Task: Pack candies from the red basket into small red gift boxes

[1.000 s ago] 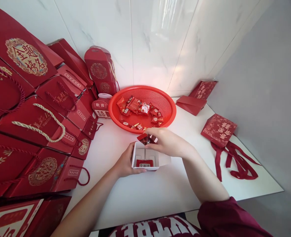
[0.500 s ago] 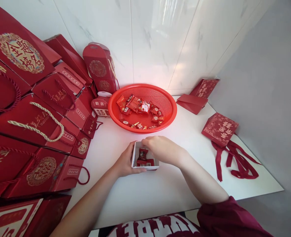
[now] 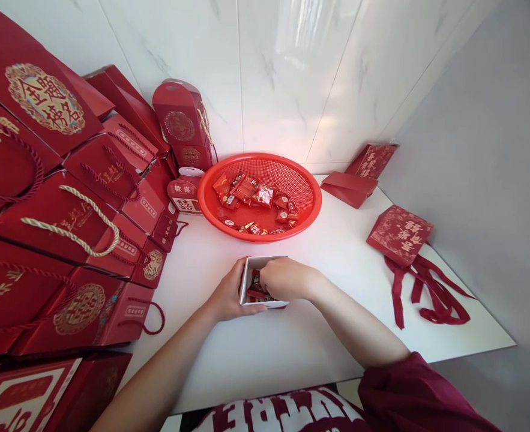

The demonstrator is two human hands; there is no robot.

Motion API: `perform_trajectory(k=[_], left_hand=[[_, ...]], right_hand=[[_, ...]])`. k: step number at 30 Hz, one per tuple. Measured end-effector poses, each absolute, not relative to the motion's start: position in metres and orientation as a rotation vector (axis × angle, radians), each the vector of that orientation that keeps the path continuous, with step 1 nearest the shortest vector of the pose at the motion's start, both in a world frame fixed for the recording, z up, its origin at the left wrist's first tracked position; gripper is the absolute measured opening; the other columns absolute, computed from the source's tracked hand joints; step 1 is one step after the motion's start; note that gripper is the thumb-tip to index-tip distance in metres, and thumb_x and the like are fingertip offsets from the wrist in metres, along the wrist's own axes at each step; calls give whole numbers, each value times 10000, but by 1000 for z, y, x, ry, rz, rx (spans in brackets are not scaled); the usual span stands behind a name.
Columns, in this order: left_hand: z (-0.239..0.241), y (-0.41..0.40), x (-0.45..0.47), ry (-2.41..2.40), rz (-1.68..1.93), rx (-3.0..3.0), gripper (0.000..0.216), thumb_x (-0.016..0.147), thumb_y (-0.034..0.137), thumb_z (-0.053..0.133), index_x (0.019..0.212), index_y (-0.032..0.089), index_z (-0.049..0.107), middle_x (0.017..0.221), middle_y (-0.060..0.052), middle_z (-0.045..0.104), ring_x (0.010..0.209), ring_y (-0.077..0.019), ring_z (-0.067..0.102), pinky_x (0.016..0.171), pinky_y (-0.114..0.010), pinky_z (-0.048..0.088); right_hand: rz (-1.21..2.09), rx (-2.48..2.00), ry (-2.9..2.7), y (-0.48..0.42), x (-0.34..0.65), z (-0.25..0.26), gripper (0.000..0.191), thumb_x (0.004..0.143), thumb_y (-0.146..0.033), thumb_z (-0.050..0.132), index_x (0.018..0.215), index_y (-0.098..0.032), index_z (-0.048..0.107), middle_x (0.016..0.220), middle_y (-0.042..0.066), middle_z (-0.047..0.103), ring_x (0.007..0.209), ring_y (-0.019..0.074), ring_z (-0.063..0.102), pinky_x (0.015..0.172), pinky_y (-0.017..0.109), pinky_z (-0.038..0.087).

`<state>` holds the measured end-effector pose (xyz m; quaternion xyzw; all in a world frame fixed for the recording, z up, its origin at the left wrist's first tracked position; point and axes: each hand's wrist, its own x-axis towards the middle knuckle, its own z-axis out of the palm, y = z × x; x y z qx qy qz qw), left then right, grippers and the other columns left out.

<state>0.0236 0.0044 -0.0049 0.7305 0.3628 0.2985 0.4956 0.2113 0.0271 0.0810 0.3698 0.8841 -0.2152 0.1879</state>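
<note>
My left hand (image 3: 229,295) grips a small open box (image 3: 252,263) by its left side, fingers along the wall and thumb at the near edge. White inside, the box holds a few red-wrapped candies (image 3: 254,288). From the right, my right hand (image 3: 287,278) reaches into it with the fingers bent down among the candies; the fingertips are hidden, so what they pinch cannot be made out. Just beyond the box stands a red plastic basket (image 3: 308,211) with several wrapped candies (image 3: 246,189) in it.
Red gift bags and boxes (image 3: 75,228) are stacked along the left. A small gift box (image 3: 185,193) stands left of the basket. On the right lie a flat red box (image 3: 402,234) with dark red ribbon (image 3: 445,312) and a folded red box (image 3: 352,187) near the wall.
My right hand has shifted down and deeper into the box, now covering more of the candies. My left hand keeps its hold on the box.
</note>
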Motion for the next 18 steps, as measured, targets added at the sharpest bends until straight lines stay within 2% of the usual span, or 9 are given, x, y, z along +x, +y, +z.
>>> perform_trajectory(k=[6,11,15,18], left_hand=[[-7,4,24,874,728,1783,945,598,446,857,1366,204,361,1322,-129,540,1194,-320,560,992,-459,483],[-7,4,24,887,718,1769,942,596,437,861,1357,209,354,1313,-123,542,1190,-316,560,994,-456,483],[-8,6,23,810,720,1676,895,621,410,857,1339,228,354,1280,-107,564,1158,-302,587,962,-451,506],[-7,8,23,781,717,1606,895,623,390,862,1343,228,356,1285,-115,568,1157,-303,594,956,-457,511]], right_hand=[[-581,1045,2485,28,210,74,218,822,-116,528,857,-133,742,804,109,726,686,213,664,574,277,397],[-668,1056,2585,27,221,88,252,895,-144,481,800,-144,715,784,83,716,646,169,635,573,259,398],[-1068,1119,3020,35,244,120,258,955,-203,463,957,-164,718,947,56,737,809,147,657,731,243,471],[-1089,1448,3098,59,262,134,256,968,-252,465,1027,-182,705,1022,33,735,914,149,667,809,244,485]])
